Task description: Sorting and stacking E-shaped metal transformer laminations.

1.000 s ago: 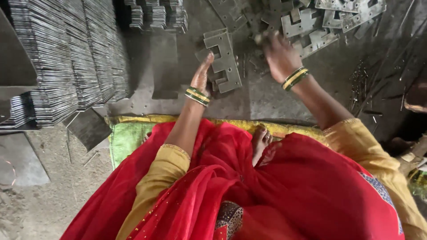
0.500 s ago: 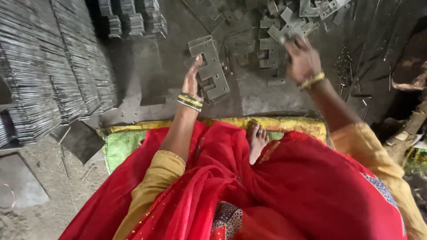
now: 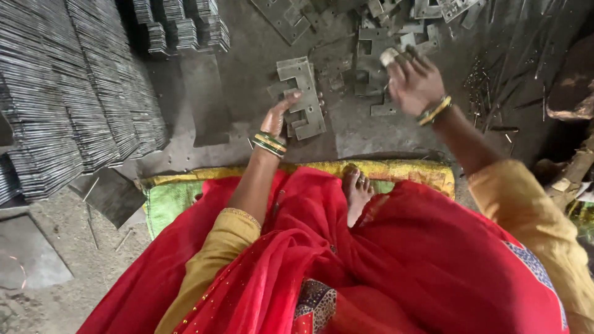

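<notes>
Grey steel everywhere on this floor (image 3: pixel 247 80). Person's sitting on a yellow-green mat (image 3: pixel 167 198) in red cloth (image 3: pixel 396 260), one bare foot (image 3: pixel 357 192) poking out.

Left hand (image 3: pixel 278 117) is flat-ish on a small stack (image 3: pixel 301 99) of E-shaped plates lying on the floor straight ahead, fingers resting on its near edge, thumb alongside. Grip there is loose and spread, pressing on the stack rather than wrapped around it. Green and gold bangles (image 3: pixel 270 143) sit on that wrist.

Right hand (image 3: pixel 413 80) is up off the floor to the right of the stack, fingers curled around a small pale piece (image 3: pixel 388 55) that sticks out at the fingertips. It's a bit blurred, so I can't tell exactly what the piece is. Looks like a closed grip on it.

Loose plates (image 3: pixel 396 31) are scattered behind the right hand. Big tight rows of stacked sheets (image 3: pixel 68 93) fill the left side, with a few shorter piles (image 3: pixel 179 28) at the top. Thin rods (image 3: pixel 495 86) lie off to the right.
</notes>
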